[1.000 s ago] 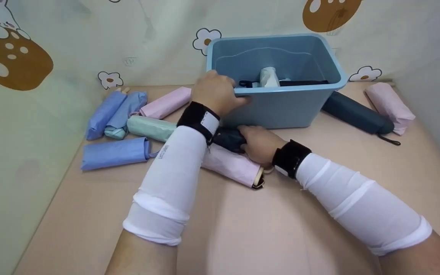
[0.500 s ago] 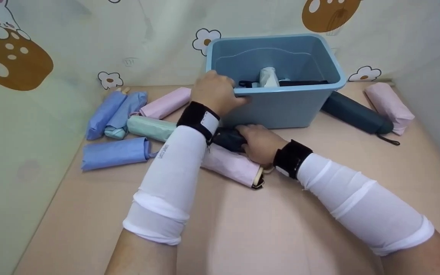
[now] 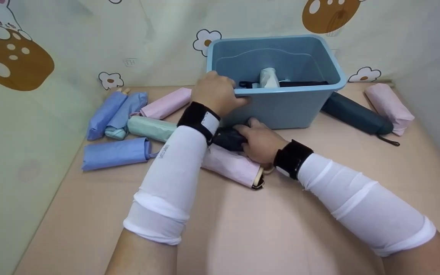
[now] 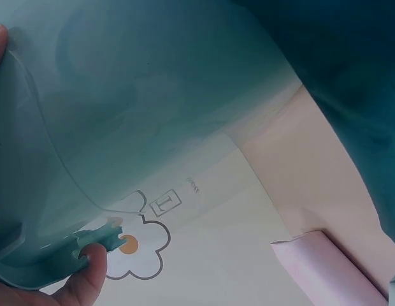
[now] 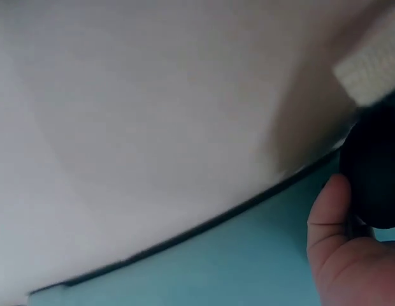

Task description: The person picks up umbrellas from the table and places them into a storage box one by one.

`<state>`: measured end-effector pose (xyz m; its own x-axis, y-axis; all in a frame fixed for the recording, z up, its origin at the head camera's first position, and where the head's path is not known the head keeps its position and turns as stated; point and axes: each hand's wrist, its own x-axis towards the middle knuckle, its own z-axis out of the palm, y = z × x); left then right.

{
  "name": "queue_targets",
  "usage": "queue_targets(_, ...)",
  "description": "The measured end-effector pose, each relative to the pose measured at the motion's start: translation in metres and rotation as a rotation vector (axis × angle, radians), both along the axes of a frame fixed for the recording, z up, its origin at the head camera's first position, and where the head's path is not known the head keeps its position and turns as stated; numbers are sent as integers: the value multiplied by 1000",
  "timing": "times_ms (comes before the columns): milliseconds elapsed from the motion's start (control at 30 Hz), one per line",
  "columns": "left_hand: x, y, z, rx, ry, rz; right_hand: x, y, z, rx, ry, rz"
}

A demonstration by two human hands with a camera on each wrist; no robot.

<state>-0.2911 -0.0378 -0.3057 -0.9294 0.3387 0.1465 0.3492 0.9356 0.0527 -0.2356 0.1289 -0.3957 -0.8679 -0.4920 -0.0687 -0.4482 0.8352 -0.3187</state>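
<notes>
My left hand (image 3: 214,91) grips the front left corner of a blue plastic bin (image 3: 281,109), fingers over the rim and thumb along the outer wall. Below it, my right hand (image 3: 262,142) holds the near end of a dark folded umbrella (image 3: 228,139) in front of the bin. The right wrist view shows the thumb against the umbrella's round black end (image 5: 376,169). My left forearm hides the umbrella's other end. Just nearer to me lies a pink folded umbrella (image 3: 231,165) with a pale handle. Inside the bin are a white rolled item (image 3: 269,78) and a dark one.
Left of the bin lie several folded umbrellas: blue ones (image 3: 115,153), a green one (image 3: 151,128) and a pink one (image 3: 167,103). To the right are a dark umbrella (image 3: 357,112) and a pink one (image 3: 389,105). A patterned wall (image 3: 159,46) stands behind the bin.
A finger of my right hand has lifted and spread toward the bin while the hand stays at the dark umbrella's end. My left hand and the bin have stayed put.
</notes>
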Motion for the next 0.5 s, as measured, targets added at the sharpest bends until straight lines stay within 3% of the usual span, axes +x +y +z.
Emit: queue_targets(500,0,1,0,0,-3,16,-5,5,13,-47,-137,-7)
